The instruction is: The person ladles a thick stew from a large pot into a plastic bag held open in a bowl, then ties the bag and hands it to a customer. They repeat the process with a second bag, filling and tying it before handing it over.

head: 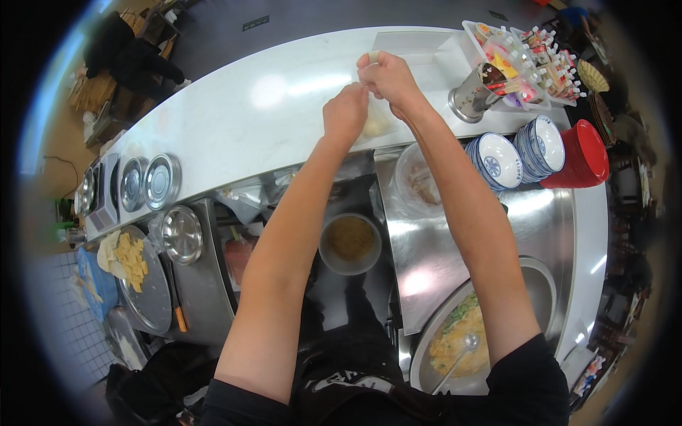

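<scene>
My left hand point(346, 114) and my right hand point(388, 77) meet above the white counter point(229, 122), fingers pinched together. Between them they grip the top of a clear plastic bag point(379, 125), which hangs low over the counter. Something pale yellow shows inside the bag, partly hidden by my wrists. The exact hold of the fingertips is too small to make out. Under my forearms, a round pot point(350, 245) with brownish contents stands at a lower level.
Stacked patterned bowls point(493, 160), red plates point(581, 154) and a metal canister point(474, 98) stand right. Below them sits a large soup basin point(538, 282) with a ladle point(458, 357). At left are a tray point(154, 298) of cut yellow pieces, a wooden-handled knife point(180, 314) and steel plates point(161, 181).
</scene>
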A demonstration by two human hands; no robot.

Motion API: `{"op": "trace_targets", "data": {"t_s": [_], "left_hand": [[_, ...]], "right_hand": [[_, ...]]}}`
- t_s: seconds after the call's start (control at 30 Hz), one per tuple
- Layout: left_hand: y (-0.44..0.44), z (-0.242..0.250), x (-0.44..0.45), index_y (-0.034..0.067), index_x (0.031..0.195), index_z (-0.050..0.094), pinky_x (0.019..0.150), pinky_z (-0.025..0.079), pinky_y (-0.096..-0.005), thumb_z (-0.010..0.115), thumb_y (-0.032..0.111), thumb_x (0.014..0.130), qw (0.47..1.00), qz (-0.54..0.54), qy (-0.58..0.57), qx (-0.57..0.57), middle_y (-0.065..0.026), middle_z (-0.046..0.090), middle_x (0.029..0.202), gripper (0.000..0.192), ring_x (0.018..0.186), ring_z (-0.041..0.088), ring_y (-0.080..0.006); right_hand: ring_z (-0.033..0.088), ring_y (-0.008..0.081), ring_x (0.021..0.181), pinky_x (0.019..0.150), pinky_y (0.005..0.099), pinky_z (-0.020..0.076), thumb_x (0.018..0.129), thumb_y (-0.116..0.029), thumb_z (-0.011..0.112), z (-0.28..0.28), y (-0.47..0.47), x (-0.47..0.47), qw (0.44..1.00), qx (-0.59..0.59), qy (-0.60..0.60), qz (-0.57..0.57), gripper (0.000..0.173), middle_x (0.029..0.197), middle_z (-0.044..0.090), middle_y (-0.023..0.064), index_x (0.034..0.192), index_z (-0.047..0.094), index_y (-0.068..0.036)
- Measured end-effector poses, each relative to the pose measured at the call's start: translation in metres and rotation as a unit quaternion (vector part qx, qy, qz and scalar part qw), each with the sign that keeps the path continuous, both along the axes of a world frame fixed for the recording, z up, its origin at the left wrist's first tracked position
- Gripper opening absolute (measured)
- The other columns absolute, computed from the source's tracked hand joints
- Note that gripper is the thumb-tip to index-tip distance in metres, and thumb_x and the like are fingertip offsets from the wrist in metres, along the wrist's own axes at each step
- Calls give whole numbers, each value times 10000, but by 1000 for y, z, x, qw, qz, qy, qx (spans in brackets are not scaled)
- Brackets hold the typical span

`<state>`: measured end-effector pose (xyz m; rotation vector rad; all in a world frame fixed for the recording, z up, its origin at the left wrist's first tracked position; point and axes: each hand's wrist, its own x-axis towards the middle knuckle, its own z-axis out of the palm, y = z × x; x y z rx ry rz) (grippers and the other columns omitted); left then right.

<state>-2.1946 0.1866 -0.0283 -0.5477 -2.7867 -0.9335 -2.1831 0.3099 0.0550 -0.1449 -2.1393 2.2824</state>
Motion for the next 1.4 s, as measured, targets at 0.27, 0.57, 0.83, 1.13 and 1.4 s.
{"op": "trace_targets", "data": {"t_s": [0.27,0.57,0.83,1.13,1.4], "left_hand": [[-7,17,-18,33,849,664,691,500,-442,536,280,972,981,19,-19,190,-156,691,833,304,744,657,-335],[-24,78,-85,31,752,624,593,399,-283,579,294,968,961,-32,-88,259,-17,603,704,343,645,502,-101],[-49,45,-124,12,807,719,655,505,-342,680,233,824,979,10,-165,118,-103,694,744,225,691,656,-198],[-56,36,-129,35,918,738,715,511,-356,677,214,851,989,-3,-134,69,-93,705,813,200,765,651,-210],[-50,38,-126,34,978,734,773,523,-365,673,263,835,992,-22,-124,10,-120,726,897,277,852,681,-261]], "right_hand": [[577,102,721,588,278,434,849,-80,646,6,9,-6,998,12,14,54,121,825,638,48,953,644,-18],[647,126,881,778,302,517,895,-192,676,28,18,1,988,140,55,-30,233,975,693,20,1073,690,-42],[645,107,847,723,258,504,900,-248,698,10,66,82,994,54,-32,-87,240,949,682,0,1057,701,-67],[626,80,820,705,233,494,930,-202,677,-6,111,165,982,32,-58,-174,184,1003,710,6,1071,687,-83],[688,232,835,798,325,541,833,-403,753,-40,99,188,860,479,-54,-165,537,949,726,140,1126,669,39]]}}
